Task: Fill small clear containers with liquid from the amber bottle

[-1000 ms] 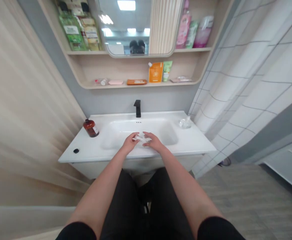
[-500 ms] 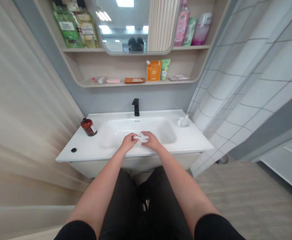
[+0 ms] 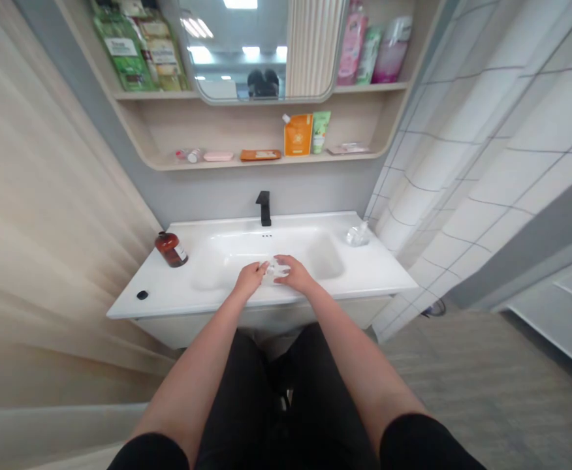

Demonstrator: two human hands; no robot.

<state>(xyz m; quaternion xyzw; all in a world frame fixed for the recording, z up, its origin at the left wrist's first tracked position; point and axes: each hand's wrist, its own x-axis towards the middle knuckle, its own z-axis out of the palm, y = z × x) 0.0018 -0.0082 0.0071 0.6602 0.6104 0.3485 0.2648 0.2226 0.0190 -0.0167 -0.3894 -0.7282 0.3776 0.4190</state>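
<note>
Left hand: left hand [image 3: 249, 279] sits over the front of the basin, palm down, wrist angled in. My view shows left fingers [image 3: 262, 268] narrow, tips at the left edge of the plastic. Can't tell if they pinch it.

Right hand: right hand [image 3: 293, 274] is palm down, just right of the left hand. Right fingers [image 3: 281, 262] are narrow and curled over the top of the plastic. It looks like the nearer hand, but no firm grip is visible.

Held thing: clear plastic piece [image 3: 275, 271] is crumpled between both hands, above the basin. I can't make out a clear long axis; it's partly hidden.

Arms: both reach forward from my side, elbows low, forearms converging.

Around: white basin [image 3: 247, 247] set in white tabletop [image 3: 364, 281]. Black faucet [image 3: 264, 207] behind. Brown bottle [image 3: 171, 249] at left. Second clear plastic bit [image 3: 357, 235] at right.
</note>
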